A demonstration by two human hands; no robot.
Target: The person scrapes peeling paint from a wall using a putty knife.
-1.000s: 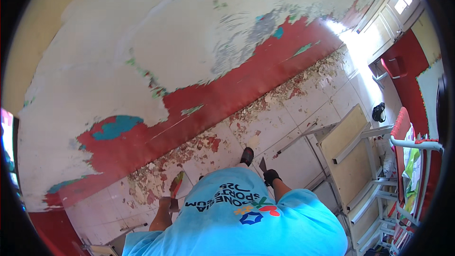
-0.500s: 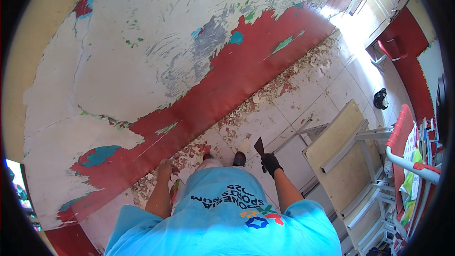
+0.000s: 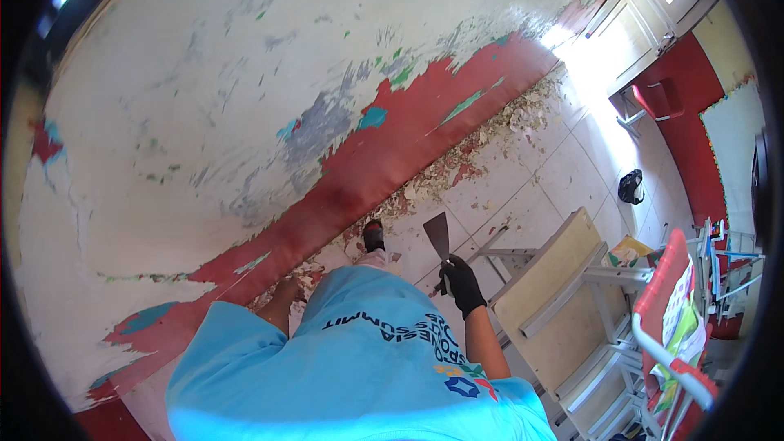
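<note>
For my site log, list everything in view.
near wall: 1, whitish, red, teal, left
flakes: many, pale and red, on floor
floor: 1, pale, centre
door: 1, white, upper right
far wall: 1, red, pale, right
bundle: 1, black, right floor
chairs: at least 2, red, right
wooden panels: count unclear, tan, lower right
clutter: uncountable, multicoloured, right
scraper: 1, dark grey, right grip
shirt: 1, blue, bottom
shoe: 1, dark, centre
left grip: 1, bare, lower left
right grip: 1, black glove, lower centre

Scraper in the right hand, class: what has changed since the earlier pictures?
The gloved right hand and scraper now appear higher and larger than at first. The view has shifted, so the door sits further left. The grip on the scraper stayed; paint flakes still litter the floor.
</note>
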